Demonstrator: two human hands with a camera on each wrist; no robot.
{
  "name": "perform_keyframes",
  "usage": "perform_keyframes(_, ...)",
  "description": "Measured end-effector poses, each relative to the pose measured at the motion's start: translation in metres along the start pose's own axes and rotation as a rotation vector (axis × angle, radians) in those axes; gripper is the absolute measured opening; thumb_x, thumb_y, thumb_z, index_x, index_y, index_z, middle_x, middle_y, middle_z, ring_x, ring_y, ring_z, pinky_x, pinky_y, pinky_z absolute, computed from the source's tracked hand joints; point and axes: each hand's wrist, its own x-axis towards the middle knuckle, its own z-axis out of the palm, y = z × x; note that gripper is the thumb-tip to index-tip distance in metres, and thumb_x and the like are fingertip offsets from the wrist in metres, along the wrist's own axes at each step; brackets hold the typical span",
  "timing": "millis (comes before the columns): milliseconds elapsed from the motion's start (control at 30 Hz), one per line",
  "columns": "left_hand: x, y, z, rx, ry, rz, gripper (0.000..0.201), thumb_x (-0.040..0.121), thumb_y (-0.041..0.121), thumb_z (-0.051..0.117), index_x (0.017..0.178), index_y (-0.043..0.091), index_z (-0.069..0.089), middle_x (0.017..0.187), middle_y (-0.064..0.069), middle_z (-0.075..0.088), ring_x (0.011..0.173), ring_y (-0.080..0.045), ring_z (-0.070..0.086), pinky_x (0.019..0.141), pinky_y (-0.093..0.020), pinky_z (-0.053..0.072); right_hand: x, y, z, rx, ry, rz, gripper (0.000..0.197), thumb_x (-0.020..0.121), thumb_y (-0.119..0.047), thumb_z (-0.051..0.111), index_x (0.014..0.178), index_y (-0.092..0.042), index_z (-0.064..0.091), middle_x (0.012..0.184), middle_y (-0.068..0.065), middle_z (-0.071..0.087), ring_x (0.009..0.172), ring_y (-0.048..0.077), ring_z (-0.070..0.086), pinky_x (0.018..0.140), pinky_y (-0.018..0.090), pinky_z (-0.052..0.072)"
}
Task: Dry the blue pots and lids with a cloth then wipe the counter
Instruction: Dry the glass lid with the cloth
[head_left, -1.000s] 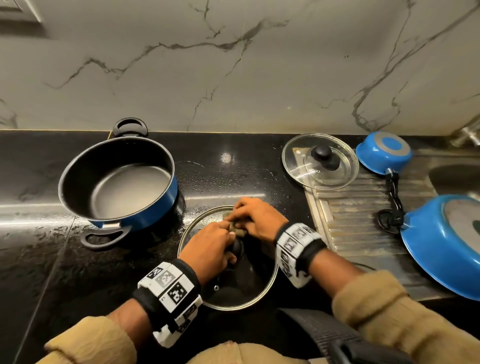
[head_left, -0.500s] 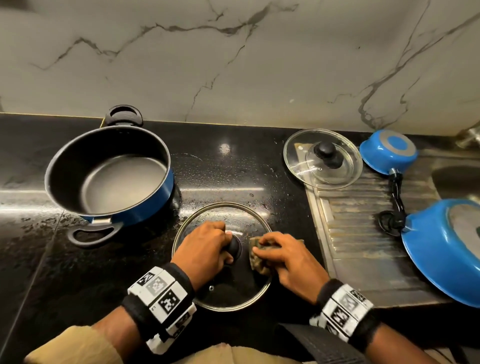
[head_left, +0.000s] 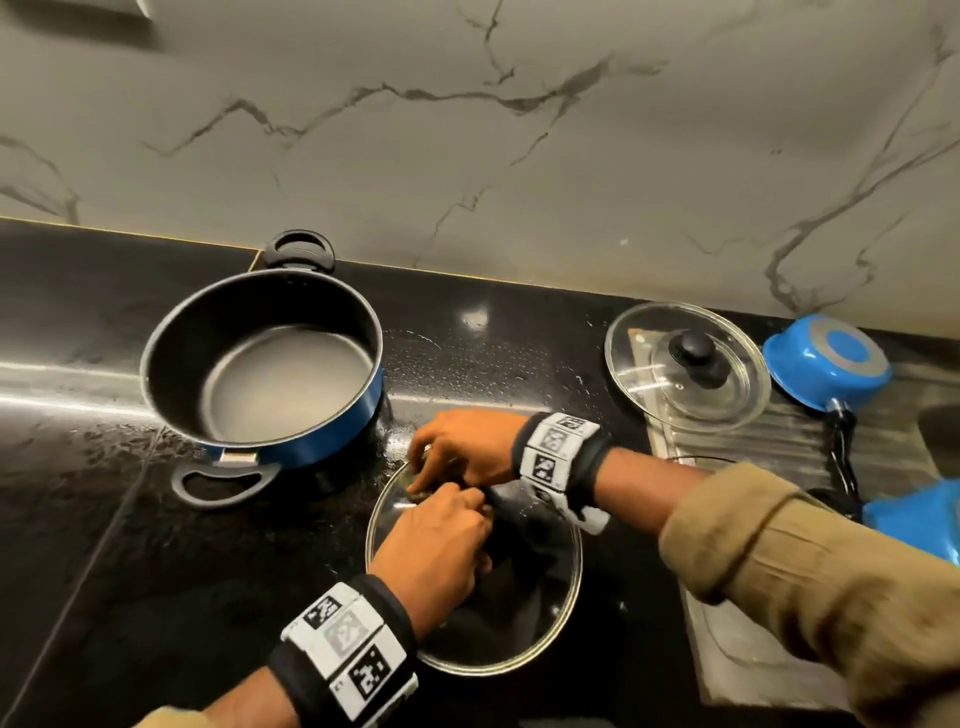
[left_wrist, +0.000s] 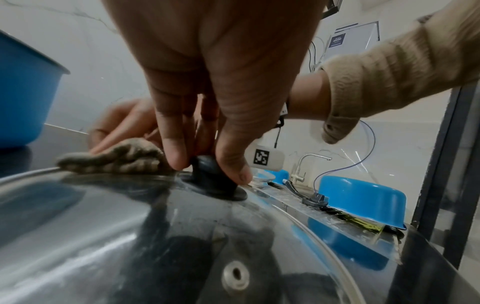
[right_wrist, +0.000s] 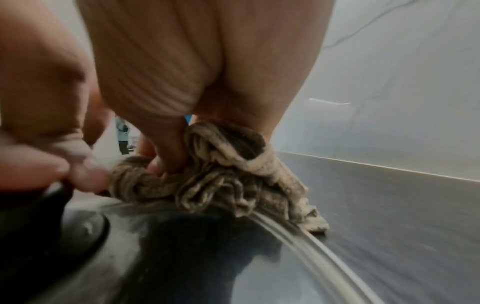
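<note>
Fingers (left_wrist: 228, 156) around lid knob (left_wrist: 210, 174)

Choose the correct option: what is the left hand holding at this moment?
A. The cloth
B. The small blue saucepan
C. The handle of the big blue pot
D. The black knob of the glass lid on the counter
D: in the left wrist view the left hand pinches the black knob of the glass lid, while the right hand presses the cloth on the lid's far part.
</note>
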Motion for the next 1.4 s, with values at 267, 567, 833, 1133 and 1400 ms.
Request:
perform_keyframes(267,-0.003,0.002,0.007,-0.024,0.096,-0.007,0.043,0.04,0.044,0.089,0.076,0.026,0.072,0.073,0.013,0.058,0.065,-0.009,0.062,0.038,-0.021,0.044,-0.019,0.027,0.01,0.101,0.057,-0.003,0.061,0.057,0.007,0.061,0.112,-0.016,0.076,0.117,0.005,0.067,0.103,0.023,0.06,0.088,0.028,0.044)
perform_keyframes(567,-0.002,0.0,0.011,-0.041,0.13,-0.04,0.043,0.042,0.044,0.09,0.079,0.028,0.073,0.075,0.015,0.059,0.066,-0.009,0.064,0.041,-0.021,0.05,-0.154,-0.018,0.095,0.304,0.456,0.423,0.026,0.089,-0.024,0.06,0.11,-0.031,0.075,0.123,-0.013,0.058,0.109,0.004,0.053,0.098,0.023,0.043)
perform_keyframes(833,0.004,-0.004,0.006,0.014,0.067,-0.045,0.037,0.044,0.047,0.087,0.07,0.028,0.069,0.075,0.016,0.057,0.064,-0.007,0.063,0.044,-0.022,0.05,-0.154,-0.045,0.114,0.304,0.527,0.496,0.028,0.082,-0.027,0.057,0.103,-0.037,0.072,0.113,-0.022,0.057,0.099,0.003,0.058,0.087,0.025,0.051)
perform_keyframes(1133,0.005,0.0,-0.008,-0.083,-0.017,-0.104,0.027,0.084,0.041,0.067,0.099,0.019,0.067,0.107,0.008,0.055,0.106,-0.021,0.059,0.085,-0.037,0.051,-0.079,0.015,0.048,0.274,0.523,0.637,0.028,0.078,-0.02,0.077,0.105,-0.027,0.076,0.1,-0.012,0.065,0.091,0.012,0.064,0.084,0.03,0.054)
perform_keyframes(1400,0.004,-0.001,-0.008,-0.143,0.022,-0.105,0.025,0.082,0.04,0.069,0.099,0.022,0.072,0.105,0.007,0.058,0.104,-0.021,0.061,0.087,-0.035,0.051,-0.137,-0.063,0.099,0.446,0.627,0.64,0.012,0.091,-0.017,0.065,0.102,-0.013,0.069,0.1,-0.007,0.065,0.091,0.004,0.064,0.081,0.029,0.057)
